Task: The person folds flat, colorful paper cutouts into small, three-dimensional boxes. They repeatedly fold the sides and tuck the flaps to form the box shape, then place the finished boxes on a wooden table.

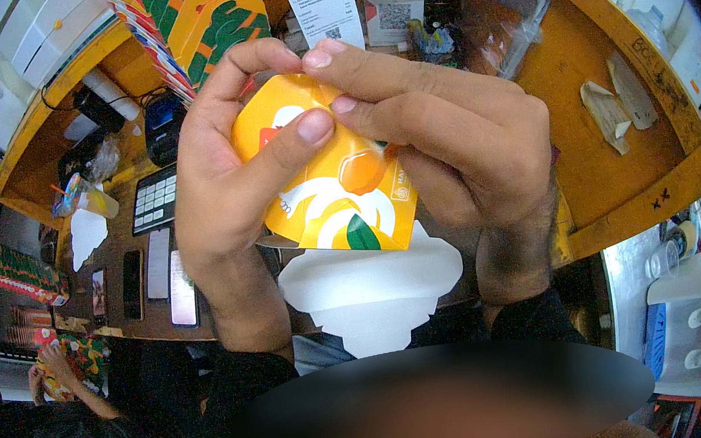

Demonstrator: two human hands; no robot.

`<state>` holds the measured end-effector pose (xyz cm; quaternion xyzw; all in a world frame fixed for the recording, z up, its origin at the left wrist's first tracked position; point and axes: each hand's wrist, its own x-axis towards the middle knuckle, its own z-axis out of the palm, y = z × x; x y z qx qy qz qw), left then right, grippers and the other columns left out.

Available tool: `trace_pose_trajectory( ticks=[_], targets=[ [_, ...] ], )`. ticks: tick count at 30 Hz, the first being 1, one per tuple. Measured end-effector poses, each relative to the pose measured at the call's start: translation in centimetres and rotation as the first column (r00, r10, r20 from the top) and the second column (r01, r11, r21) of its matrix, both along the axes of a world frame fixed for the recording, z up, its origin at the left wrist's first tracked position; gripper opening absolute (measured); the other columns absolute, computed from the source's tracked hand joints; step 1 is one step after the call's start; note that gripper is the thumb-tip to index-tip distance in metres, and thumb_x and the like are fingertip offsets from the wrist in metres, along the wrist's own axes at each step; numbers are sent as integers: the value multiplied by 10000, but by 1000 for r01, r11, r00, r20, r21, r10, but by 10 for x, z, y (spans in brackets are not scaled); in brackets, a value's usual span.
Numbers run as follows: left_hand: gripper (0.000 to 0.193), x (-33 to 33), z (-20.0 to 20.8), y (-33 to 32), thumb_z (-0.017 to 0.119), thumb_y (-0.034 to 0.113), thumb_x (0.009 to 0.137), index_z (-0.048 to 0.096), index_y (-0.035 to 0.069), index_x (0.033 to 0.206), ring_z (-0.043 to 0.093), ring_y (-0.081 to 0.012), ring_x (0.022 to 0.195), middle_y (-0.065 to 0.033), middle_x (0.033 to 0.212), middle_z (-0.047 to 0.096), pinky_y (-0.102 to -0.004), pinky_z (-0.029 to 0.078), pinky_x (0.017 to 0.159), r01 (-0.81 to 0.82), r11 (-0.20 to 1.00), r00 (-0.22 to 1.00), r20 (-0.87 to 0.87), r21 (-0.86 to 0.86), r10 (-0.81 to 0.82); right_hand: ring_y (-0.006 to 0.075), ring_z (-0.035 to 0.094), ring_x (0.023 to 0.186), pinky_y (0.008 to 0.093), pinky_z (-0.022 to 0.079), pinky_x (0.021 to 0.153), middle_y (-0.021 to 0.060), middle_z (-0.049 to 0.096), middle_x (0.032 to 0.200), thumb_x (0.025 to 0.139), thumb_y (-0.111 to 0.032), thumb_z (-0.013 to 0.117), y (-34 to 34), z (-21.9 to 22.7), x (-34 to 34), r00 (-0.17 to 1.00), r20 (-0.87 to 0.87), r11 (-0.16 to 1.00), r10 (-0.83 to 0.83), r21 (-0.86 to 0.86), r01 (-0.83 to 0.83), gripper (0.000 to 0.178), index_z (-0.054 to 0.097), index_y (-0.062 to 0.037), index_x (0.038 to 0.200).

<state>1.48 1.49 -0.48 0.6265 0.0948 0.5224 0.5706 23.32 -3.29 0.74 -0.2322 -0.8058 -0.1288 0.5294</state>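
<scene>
Raised in front of me, a yellow printed card package point(326, 196) with orange, white and green fruit artwork is held between both hands. My left hand point(226, 164) grips its left side, thumb lying across the printed face. My right hand point(461, 118) pinches its top right edge between thumb and fingers; the right fingertips meet the left index finger at the top. Below it, at the table's near edge, lies a white die-cut card blank point(371, 282) with a stepped outline. The back of the package is hidden.
Upright stacks of green, orange and red patterned card point(213, 26) stand behind my hands. Several phones point(182, 288), a keypad point(156, 199) and a plastic cup point(90, 198) are on the left. A yellow wooden rim point(645, 196) curves round the right. Another person's hands point(53, 365) hold patterned card at lower left.
</scene>
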Motion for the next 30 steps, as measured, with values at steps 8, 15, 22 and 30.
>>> trace_pose_trajectory(
  ticks=[8,15,22,30],
  targets=[
    [596,7,0,-7,859,-10,937,518,13,1425,737,-196,1175,-174,1287,734,-327,617,990,-108,991,994,43,76,105,382,677,1407,499,405,1284,251,771,1364,1055,-120,656,4,-2,5,794,-493,695,357,-427,-578,275,781,37,1243],
    [824,26,1,-10,878,-6,884,458,-6,1592,736,-246,1227,-187,1385,704,-369,608,1064,-195,967,978,-41,165,204,381,624,1466,551,328,1310,203,759,1415,1072,-187,663,7,-4,23,950,-258,861,175,-428,-274,334,764,-16,1341],
    [871,31,1,-14,874,-23,868,471,-20,1640,703,-259,1308,-201,1499,657,-392,582,1120,-299,927,951,-9,228,309,380,572,1525,602,250,1336,155,746,1465,1090,-254,670,8,-1,29,999,-29,919,22,-393,-32,403,746,-70,1440],
    [750,17,-4,-15,907,-1,845,588,-34,1523,695,-229,1297,-169,1505,659,-382,569,1126,-426,770,881,24,475,472,386,599,1506,676,192,1338,134,774,1423,1049,-260,701,-3,4,17,1000,4,950,-27,-312,27,389,793,-118,1399]
  ],
)
